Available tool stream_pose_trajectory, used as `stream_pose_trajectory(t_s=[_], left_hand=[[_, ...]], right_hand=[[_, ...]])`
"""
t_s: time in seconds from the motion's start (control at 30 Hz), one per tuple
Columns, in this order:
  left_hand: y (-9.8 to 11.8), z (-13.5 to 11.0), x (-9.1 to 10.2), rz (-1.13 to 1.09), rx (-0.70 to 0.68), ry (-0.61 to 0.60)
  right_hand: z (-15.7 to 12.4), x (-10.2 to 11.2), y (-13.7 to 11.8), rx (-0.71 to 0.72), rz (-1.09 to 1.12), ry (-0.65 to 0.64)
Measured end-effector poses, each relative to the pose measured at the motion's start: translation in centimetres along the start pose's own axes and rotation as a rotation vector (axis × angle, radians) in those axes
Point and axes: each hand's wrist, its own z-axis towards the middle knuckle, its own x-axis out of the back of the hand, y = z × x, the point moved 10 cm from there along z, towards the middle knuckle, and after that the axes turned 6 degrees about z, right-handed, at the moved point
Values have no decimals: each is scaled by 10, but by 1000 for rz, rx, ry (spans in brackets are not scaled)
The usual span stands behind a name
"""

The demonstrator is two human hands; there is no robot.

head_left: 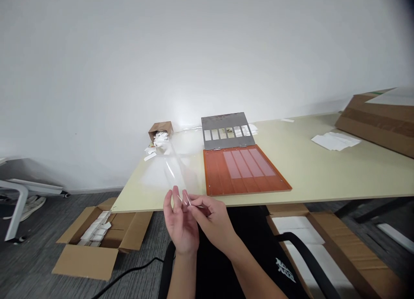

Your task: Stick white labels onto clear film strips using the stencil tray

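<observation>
Both my hands are raised just in front of the table's near edge, holding a clear plastic sheet (174, 169) that rises from them toward the table and is hard to see against it. My right hand (210, 215) pinches its lower end between thumb and fingers. My left hand (180, 223) stands upright against the same end, its fingers on the film. Just to the right lies an orange board (213, 174) with pale rectangular panels. Behind that board is a grey metal plate (226, 120) with several slots.
The pale table (307, 169) carries white papers (335, 141) and a tipped paper bag (160, 130) spilling white strips. A flattened cardboard box (378, 122) sits at right. Open cartons of white packets stand on the floor (86, 262) and beside my knees (323, 243).
</observation>
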Motion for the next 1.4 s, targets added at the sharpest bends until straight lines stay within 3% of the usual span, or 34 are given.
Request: stream_pose_trajectory(t_s=[0.1, 0.2, 0.47, 0.77, 1.1, 1.4], left_hand=[[-6, 3, 9, 19, 79, 112], [-7, 3, 10, -4, 104, 148], [-6, 1, 9, -5, 108, 138], [-6, 2, 6, 34, 51, 41], [-4, 1, 4, 26, 50, 34], [-2, 1, 3, 7, 45, 31]], right_hand=[[0, 1, 4, -30, 22, 9], [-1, 0, 7, -64, 63, 7], [-4, 0, 4, -86, 127, -13], [-4, 1, 2, -72, 195, -83], [-2, 7, 13, -148, 287, -70], [-2, 4, 9, -115, 323, -64]])
